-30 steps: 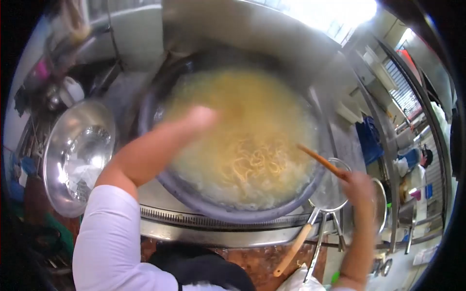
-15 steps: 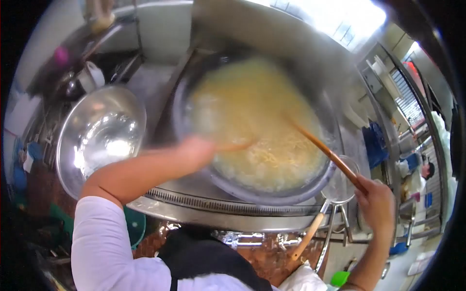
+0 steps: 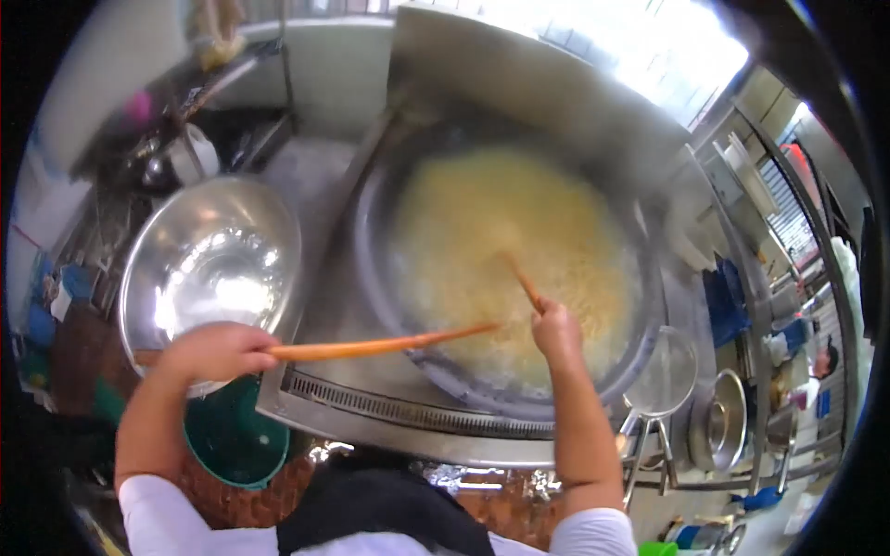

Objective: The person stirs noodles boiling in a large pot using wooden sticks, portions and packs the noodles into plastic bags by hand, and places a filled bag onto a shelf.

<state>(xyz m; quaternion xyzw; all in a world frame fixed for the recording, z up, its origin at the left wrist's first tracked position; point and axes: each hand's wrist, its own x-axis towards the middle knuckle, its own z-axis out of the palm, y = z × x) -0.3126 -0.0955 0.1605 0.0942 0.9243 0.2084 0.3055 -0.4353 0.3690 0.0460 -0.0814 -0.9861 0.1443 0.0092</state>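
A large wok (image 3: 461, 387) holds steaming, cloudy yellowish liquid with pale noodles (image 3: 593, 301) in it. My left hand (image 3: 218, 354) is closed around a long wooden stick (image 3: 371, 348), near the front edge of a big shiny metal bowl (image 3: 209, 218). That stick reaches right across the wok's rim, its tip at the noodles. Over the wok's right half, my right hand (image 3: 557, 331) grips a second wooden stick (image 3: 522, 276). Its far end slants down into the liquid, where steam blurs it.
A wire strainer (image 3: 672, 371) rests right of the wok, beside a metal pan (image 3: 731, 422). Below the bowl stands a green bucket (image 3: 232, 443). The steel counter edge (image 3: 399, 437) runs along the front. Another person (image 3: 805, 378) is far off at the right.
My left hand has drawn back left from the wok's edge to the metal bowl, its stick trailing over the rim. My right hand has swung left from beyond the rim to above the noodles.
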